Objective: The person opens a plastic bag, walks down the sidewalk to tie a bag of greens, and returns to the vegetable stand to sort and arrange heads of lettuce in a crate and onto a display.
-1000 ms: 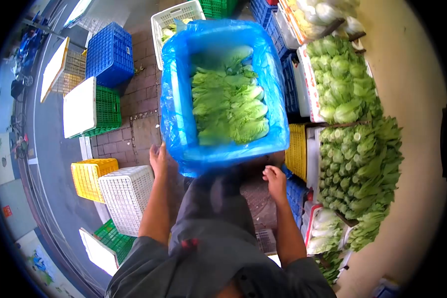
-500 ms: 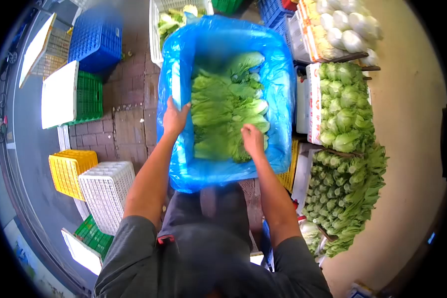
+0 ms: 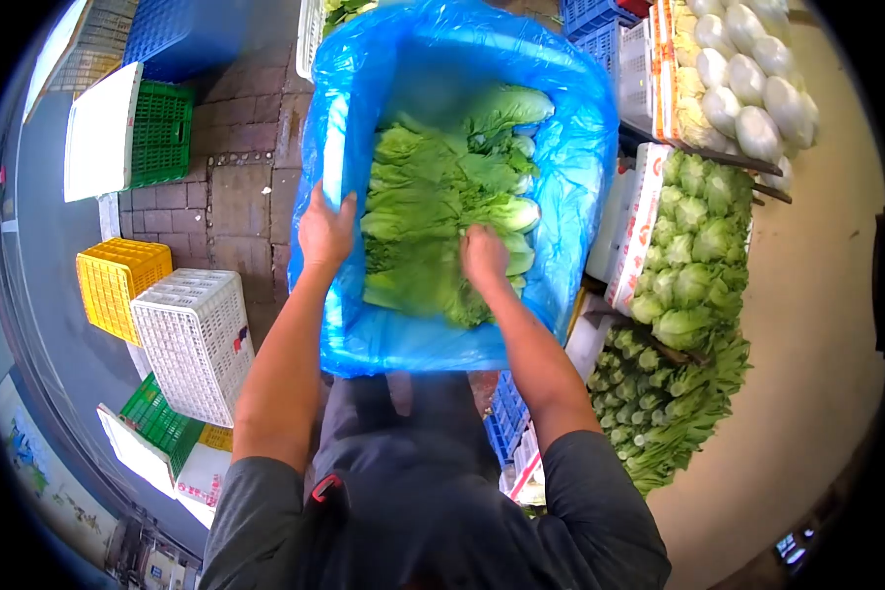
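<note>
In front of me a crate lined with blue plastic (image 3: 575, 187) holds several heads of long leafy lettuce (image 3: 418, 192). The lettuces lie side by side, pale stem ends to the right. My left hand (image 3: 326, 231) grips the crate's left rim through the plastic, thumb on the inside and fingers over the outer side. My right hand (image 3: 484, 258) is low over the lettuce near its pale stems, with the fingers curled in. Whatever those fingers hold, if anything, is hidden by the hand.
On the right stand boxes of white onion-like vegetables (image 3: 757, 103), round green cabbages (image 3: 688, 246) and leafy stem vegetables (image 3: 659, 393). To the left are a green crate (image 3: 160, 133), a yellow crate (image 3: 118, 280), a white crate (image 3: 192, 324) and a blue crate (image 3: 182, 39).
My view has shifted and turned slightly, so the side boxes sit differently. My right hand has moved slightly left over the lettuce. My left hand stays on the crate's rim.
</note>
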`<state>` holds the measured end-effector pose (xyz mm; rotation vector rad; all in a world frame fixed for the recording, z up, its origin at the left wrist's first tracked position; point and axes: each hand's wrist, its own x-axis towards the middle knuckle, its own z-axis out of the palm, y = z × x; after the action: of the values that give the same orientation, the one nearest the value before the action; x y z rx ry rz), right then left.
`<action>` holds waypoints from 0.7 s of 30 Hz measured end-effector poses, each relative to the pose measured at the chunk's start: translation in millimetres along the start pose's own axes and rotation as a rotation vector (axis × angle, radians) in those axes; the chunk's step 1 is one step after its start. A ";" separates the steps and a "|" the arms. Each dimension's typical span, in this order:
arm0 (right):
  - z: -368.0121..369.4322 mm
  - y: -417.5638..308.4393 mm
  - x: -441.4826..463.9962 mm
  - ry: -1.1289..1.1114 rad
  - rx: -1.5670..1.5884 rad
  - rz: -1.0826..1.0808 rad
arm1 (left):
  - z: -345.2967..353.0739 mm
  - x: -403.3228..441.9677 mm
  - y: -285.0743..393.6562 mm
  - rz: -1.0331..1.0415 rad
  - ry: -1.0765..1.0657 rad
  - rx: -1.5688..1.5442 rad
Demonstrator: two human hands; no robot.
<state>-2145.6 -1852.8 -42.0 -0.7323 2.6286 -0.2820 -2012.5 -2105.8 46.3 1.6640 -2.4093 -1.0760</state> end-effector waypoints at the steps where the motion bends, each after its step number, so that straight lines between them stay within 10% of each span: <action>1: -8.8 1.6 3.1 0.059 0.029 -0.044 | -1.2 -1.6 1.4 0.024 0.020 -0.017; 12: -17.9 78.3 153.2 0.084 -0.221 -0.044 | 4.1 4.6 -7.5 0.029 -0.008 -0.008; 21: -69.1 -14.0 127.5 0.130 0.421 -0.047 | -2.0 5.2 0.8 -0.056 -0.034 0.039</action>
<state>-2268.6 -1926.4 -16.3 -0.6469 2.5421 -0.8907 -2014.6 -2111.0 46.5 1.7494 -2.4332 -1.0804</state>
